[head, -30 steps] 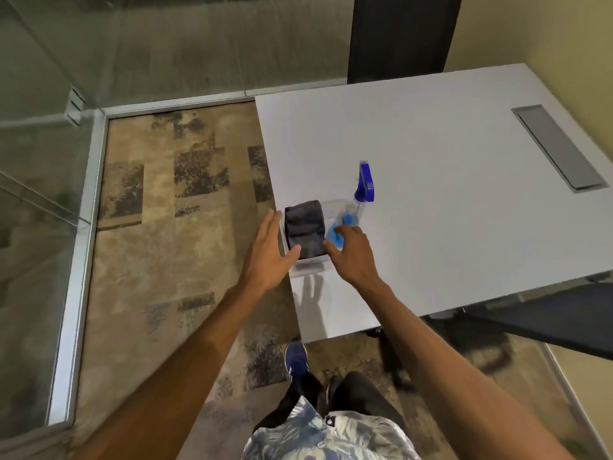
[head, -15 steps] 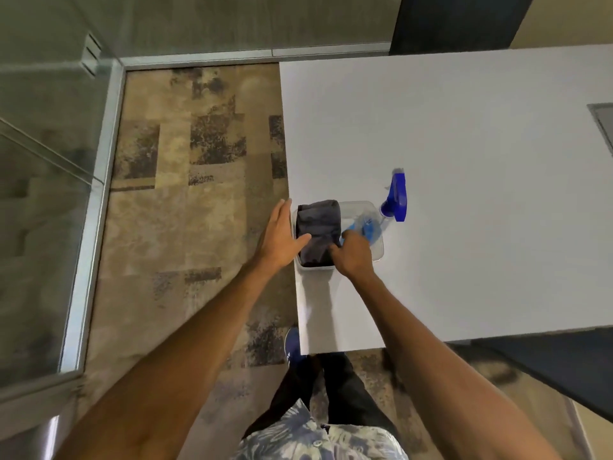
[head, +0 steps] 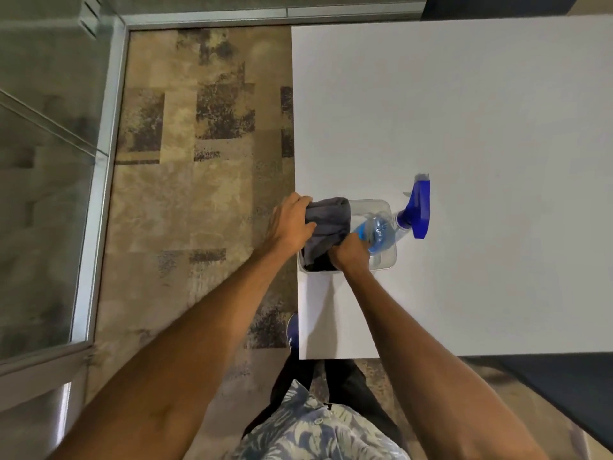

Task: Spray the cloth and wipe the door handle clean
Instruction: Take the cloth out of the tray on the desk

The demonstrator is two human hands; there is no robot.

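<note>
Patterned carpet runs beside a white table (head: 464,111); near its left edge, toward the front corner, a clear bin (head: 386,260) holds the grey cloth (head: 328,224) and spray bottle (head: 381,232). Soft and light, the cloth should bunch easily. Left hand (head: 290,224) pinches its fold; right hand (head: 348,252) curls beside the bottle, grip unclear.
</note>
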